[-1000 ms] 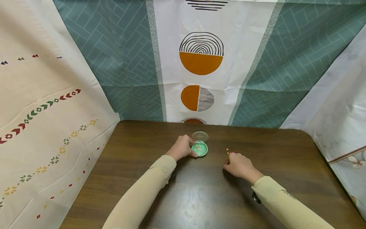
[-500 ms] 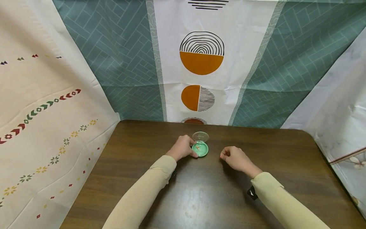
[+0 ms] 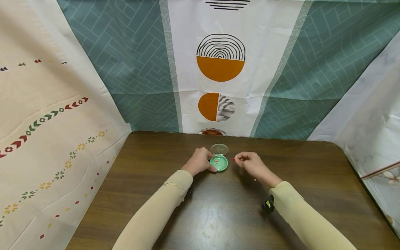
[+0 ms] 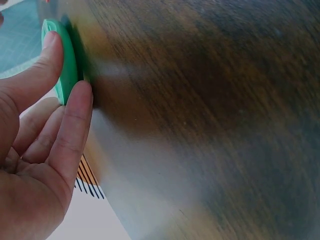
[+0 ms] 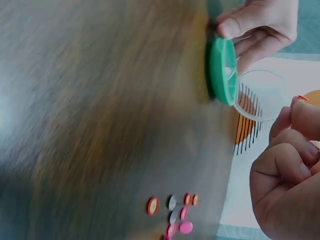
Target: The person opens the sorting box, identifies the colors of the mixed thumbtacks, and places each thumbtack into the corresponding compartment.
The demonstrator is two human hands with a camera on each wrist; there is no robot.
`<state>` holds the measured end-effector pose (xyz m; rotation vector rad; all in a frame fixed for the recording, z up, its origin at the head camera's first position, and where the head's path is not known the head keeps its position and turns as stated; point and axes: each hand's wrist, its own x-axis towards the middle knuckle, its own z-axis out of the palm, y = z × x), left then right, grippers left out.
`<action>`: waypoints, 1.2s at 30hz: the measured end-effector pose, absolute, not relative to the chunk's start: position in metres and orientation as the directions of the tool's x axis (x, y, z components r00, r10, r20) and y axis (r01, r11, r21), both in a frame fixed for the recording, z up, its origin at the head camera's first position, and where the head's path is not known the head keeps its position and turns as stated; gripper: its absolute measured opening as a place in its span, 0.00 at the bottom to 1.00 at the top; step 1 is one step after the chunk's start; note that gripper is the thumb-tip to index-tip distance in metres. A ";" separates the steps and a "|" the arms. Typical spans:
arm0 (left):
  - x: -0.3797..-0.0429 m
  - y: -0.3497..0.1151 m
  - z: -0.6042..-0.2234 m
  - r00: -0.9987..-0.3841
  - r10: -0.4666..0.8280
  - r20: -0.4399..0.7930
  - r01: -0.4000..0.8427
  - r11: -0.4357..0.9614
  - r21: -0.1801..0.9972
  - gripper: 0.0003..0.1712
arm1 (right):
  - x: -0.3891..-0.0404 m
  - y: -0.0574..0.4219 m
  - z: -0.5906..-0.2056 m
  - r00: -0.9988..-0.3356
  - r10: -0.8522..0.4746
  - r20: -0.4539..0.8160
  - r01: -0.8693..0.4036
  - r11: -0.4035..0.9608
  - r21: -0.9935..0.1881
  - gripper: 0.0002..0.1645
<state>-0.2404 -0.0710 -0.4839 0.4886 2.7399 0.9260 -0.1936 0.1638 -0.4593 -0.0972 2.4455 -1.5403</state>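
A round green case (image 3: 220, 164) stands on the table with its clear lid (image 3: 219, 149) raised at the far side. A few tiny orange-red pieces (image 3: 216, 161) lie inside it. My left hand (image 3: 200, 161) grips the case from the left; in the left wrist view the thumb presses on the green case (image 4: 61, 62), fingers behind it. Just right of the case, my right hand (image 3: 251, 164) pinches a small red piece (image 3: 234, 160) between thumb and forefinger. That red piece (image 5: 303, 98) shows only its edge in the right wrist view, so its kind is unclear.
Several small round discs, red with pale centres, grey (image 5: 172, 202) and pink (image 5: 186, 227), lie on the brown table (image 5: 100, 150) under the right forearm. In the head view one small disc (image 3: 255, 179) shows beside the right wrist. A patterned curtain (image 3: 150, 69) hangs behind.
My right hand has lifted from the loose discs and moved left toward the case, with a small red piece between its fingertips. The left hand and case have stayed put.
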 end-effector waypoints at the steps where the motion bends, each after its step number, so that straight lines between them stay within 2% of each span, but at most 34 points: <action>1: -0.240 -0.071 -0.484 -0.924 0.372 -0.089 0.241 0.747 0.619 0.36 | -0.195 0.163 -0.459 -0.966 -0.179 -0.188 0.097 0.423 -0.901 0.08; 7: -0.240 -0.072 -0.484 -0.926 0.365 -0.093 0.233 0.748 0.622 0.36 | -0.202 0.157 -0.456 -0.949 -0.136 -0.284 0.226 0.332 -0.916 0.13; 15: -0.241 -0.072 -0.482 -0.927 0.360 -0.104 0.225 0.756 0.615 0.36 | -0.211 0.145 -0.456 -0.946 -0.167 -0.277 0.230 0.252 -0.940 0.17; 23: -0.242 -0.071 -0.482 -0.926 0.366 -0.093 0.237 0.755 0.612 0.36 | -0.223 0.129 -0.461 -0.927 -0.199 -0.317 0.269 0.238 -0.933 0.22; 31: -0.242 -0.071 -0.482 -0.926 0.360 -0.113 0.220 0.757 0.616 0.36 | -0.227 0.115 -0.464 -0.928 -0.171 -0.332 0.281 0.268 -0.922 0.18; 36: -0.242 -0.071 -0.483 -0.923 0.370 -0.107 0.231 0.754 0.615 0.36 | -0.226 0.109 -0.469 -0.951 -0.126 -0.284 0.226 0.344 -0.911 0.13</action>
